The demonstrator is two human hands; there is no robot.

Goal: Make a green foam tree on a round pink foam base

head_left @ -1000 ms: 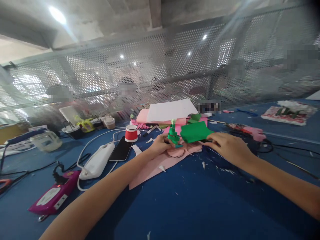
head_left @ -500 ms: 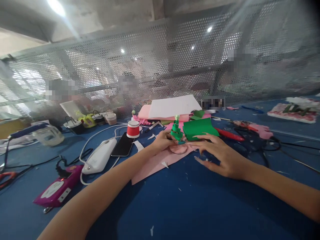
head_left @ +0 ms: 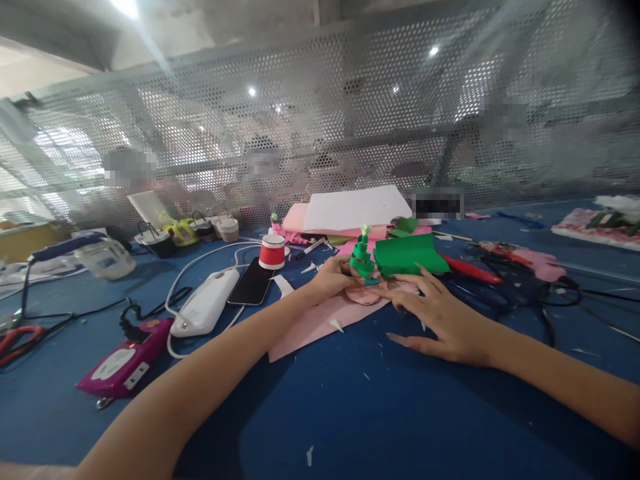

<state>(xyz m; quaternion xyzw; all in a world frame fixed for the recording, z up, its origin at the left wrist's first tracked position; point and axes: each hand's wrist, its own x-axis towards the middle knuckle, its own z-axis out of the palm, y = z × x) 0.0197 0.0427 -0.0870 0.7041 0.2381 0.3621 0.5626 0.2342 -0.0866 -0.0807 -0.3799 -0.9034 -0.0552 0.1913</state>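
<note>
A small green paper spiral [head_left: 362, 259], shaped like a cone with a pale tip, stands upright above a pink paper sheet [head_left: 315, 328]. My left hand [head_left: 331, 280] is closed at its left side near the base, and its fingertips are partly hidden there. A round outline shows on the pink paper beneath the spiral. My right hand [head_left: 440, 315] is open with fingers spread, its fingertips over the right edge of the pink paper and just in front of a curled green paper sheet [head_left: 410, 256]. It holds nothing.
Left of my hands are a red-and-white paper cup [head_left: 272, 252], a black phone [head_left: 251, 283], a white power bank [head_left: 205, 304] and a purple power strip [head_left: 125, 360] with cables. Red-handled pliers [head_left: 473, 271] and a pink glue gun [head_left: 535, 260] lie right. White sheets [head_left: 357, 208] are stacked behind.
The view has shifted slightly, so everything appears a little further right. My right fingers have come slightly lower against the green sheet; my left hand keeps its place by the spiral.
</note>
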